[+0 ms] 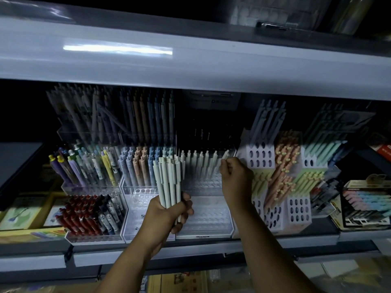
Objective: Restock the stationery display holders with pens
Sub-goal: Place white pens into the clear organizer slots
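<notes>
Pens (169, 182) stand bunched in the left hand (167, 214), gripped low before the clear holder (204, 218). Right hand (234, 176) pinches 1 pen (224, 155) at the back row's right end. Best seat it straight down its hole, then fill forward row by row.

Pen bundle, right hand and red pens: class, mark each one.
Pen bundle (169, 182), head view, mid-barrels.
Right hand (236, 179), head view, back of hand.
Red pens (82, 214), head view, middle of cluster.

upper shelf (190, 66): grey, glossy | light: dim | lower ledge (31, 261): grey
</notes>
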### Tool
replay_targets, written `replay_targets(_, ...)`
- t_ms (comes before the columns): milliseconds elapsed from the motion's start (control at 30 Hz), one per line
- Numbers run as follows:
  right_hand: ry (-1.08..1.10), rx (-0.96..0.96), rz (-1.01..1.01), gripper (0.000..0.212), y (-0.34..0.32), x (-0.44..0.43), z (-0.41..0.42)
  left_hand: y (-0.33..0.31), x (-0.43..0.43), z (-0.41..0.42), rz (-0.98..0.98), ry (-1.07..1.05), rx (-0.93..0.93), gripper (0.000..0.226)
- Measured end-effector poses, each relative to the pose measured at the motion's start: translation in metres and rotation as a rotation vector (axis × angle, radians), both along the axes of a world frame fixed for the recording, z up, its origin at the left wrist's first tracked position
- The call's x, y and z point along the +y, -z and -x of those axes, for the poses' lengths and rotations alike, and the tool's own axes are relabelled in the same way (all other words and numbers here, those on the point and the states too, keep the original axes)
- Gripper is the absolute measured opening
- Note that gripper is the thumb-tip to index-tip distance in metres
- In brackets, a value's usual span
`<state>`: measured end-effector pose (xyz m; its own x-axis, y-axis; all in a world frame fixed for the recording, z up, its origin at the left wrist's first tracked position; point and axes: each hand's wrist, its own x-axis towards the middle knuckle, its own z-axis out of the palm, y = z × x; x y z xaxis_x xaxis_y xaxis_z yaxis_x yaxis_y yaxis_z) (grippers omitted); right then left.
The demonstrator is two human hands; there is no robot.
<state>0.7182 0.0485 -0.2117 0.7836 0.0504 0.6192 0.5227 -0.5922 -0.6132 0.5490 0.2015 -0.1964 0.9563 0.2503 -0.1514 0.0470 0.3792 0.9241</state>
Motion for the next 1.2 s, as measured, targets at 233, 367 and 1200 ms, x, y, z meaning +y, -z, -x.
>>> replay_targets(233, -0.018, 0.141, 0.09, 0.035, 0.01, 0.009, -0.009, -0.001, -0.002, 0.003, -0.012, 0.004, -0.005, 0.027)
replay_targets(367, 0.01, 0.114, 0.169, 0.041, 0.006, 0.015, -0.016, 0.0, -0.004, 0.004, -0.004, 0.01, 0.005, 0.029)
replay_targets(1200, -0.507, 0.638, -0.365, 0.011, -0.032, 0.025, 0.052, 0.0, -0.003, 0.003, 0.026, -0.026, 0.009, 0.034)
